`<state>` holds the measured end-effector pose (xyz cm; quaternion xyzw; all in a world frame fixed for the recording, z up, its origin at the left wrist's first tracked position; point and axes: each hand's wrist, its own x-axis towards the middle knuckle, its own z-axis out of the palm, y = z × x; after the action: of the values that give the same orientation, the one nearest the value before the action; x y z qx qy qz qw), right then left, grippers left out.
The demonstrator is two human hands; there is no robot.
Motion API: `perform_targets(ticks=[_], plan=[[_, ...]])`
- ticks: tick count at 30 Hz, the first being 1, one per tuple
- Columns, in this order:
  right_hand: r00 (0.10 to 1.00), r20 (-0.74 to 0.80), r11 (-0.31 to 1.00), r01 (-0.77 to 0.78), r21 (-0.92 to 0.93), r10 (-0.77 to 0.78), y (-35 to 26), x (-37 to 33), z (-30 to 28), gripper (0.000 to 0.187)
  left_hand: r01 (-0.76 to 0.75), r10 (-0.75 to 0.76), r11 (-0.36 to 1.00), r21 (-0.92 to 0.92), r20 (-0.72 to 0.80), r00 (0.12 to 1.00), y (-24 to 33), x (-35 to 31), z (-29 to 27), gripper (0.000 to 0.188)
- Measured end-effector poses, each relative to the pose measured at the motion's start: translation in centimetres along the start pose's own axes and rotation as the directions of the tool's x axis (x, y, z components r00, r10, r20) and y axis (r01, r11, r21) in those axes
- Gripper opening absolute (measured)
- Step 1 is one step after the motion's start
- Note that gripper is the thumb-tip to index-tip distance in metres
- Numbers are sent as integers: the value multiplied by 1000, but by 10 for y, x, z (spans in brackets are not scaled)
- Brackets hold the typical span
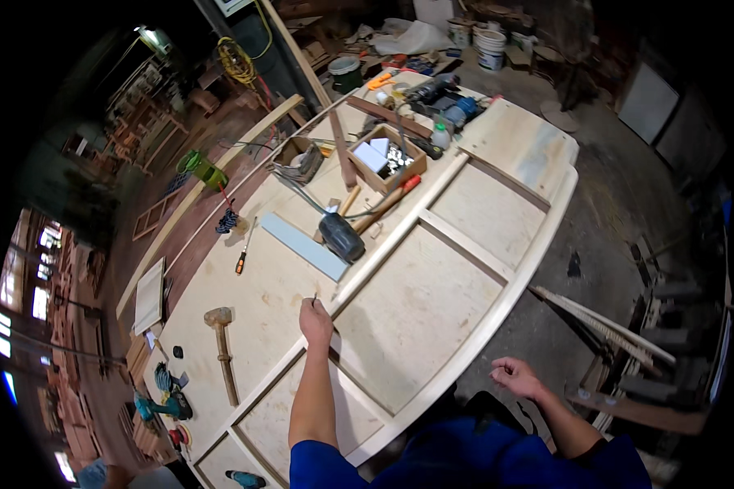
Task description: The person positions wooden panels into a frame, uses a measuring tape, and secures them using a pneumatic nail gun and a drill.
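My left hand rests by the inner rail of a pale wooden frame, fingers closed in a pinch. A small dark tip shows at the fingertips, too small to name. Off the frame's near edge, my right hand hangs in the air, its fingers curled together. Whether anything sits between them I cannot make out. Just beyond my left hand lie a grey-blue flat strip and a mallet with a black head. A wooden mallet lies to the left.
Farther back on the worktable stand a wooden box of small metal parts and several power tools. A screwdriver lies left of the strip. A teal cordless drill is at the left edge. Wood strips lean at right.
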<state>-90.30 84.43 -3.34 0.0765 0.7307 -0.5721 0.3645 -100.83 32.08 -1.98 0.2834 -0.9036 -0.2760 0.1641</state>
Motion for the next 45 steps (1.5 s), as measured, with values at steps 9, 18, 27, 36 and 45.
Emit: perform_targets(ticks=[9, 18, 27, 36, 45], plan=[[900, 360, 957, 284, -56, -245, -227, 144, -6, 38, 351, -347, 931, 102, -57, 936, 7, 46, 61, 25], [603, 626, 489, 789, -373, -495, -435, 368, 65, 38, 455, -427, 864, 216, -166, 889, 43, 47, 69, 23], [456, 556, 320, 888, -329, -695, -508, 472, 159, 25, 504, -484, 833, 227, -141, 863, 29, 41, 78, 29], [435, 324, 363, 895, -260, -840, -470, 432, -4, 17, 444, -425, 886, 130, -151, 892, 27, 41, 81, 34], [524, 51, 414, 726, -549, -850, -502, 430, -153, 15, 568, -585, 806, 168, 77, 807, 83, 64, 65, 45]])
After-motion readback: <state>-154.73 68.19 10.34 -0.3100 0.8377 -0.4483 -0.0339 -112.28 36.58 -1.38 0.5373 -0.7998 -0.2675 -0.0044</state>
